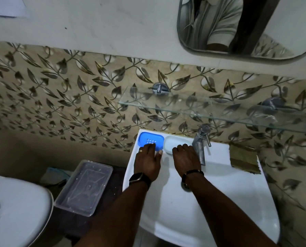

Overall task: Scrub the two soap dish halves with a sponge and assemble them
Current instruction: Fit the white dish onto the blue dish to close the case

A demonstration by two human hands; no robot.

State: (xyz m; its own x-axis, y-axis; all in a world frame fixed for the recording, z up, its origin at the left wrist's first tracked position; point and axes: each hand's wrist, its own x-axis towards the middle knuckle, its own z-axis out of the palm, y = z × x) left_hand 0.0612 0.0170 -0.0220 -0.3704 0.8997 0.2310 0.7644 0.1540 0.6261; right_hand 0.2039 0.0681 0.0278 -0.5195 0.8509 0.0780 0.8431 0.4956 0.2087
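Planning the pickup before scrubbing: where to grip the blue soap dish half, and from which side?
Pinch the near long rim of the blue soap dish half, coming from the front. It lies flat, hollow up, on the sink ledge; the wall backs it and the white half crowds its right end. The left hand lies on that rim.
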